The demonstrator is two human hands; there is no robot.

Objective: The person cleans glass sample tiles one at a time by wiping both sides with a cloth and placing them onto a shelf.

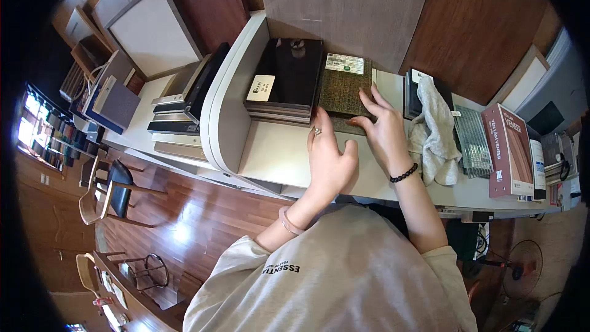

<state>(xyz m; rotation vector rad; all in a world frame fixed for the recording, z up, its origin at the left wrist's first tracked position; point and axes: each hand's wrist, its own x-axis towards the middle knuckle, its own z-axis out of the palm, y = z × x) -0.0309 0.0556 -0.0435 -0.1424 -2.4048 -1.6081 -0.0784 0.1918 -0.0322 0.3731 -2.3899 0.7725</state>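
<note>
A green-brown woven-texture sample board (pixel 344 91) with a white label (pixel 345 63) lies on the white shelf. My right hand (pixel 388 128) rests at its right side, fingers stretched over that edge and thumb near the front corner. Ringed and palm inward, my left hand (pixel 332 161) has its fingers extended at the front gap between this board and a stack of dark panels (pixel 289 80). Its thumb stands apart. The top panel is glossy black and carries a cream label (pixel 261 88). Neither hand visibly grips anything.
Right of the boards lie a crumpled grey-white cloth (pixel 435 138), ribbed glass samples (pixel 473 141) and a red-brown veneer book (pixel 509 150). A curved white divider (pixel 216 110) rises at left, with more panels (pixel 184 117) beyond. Wood sheets (pixel 344 12) lean behind.
</note>
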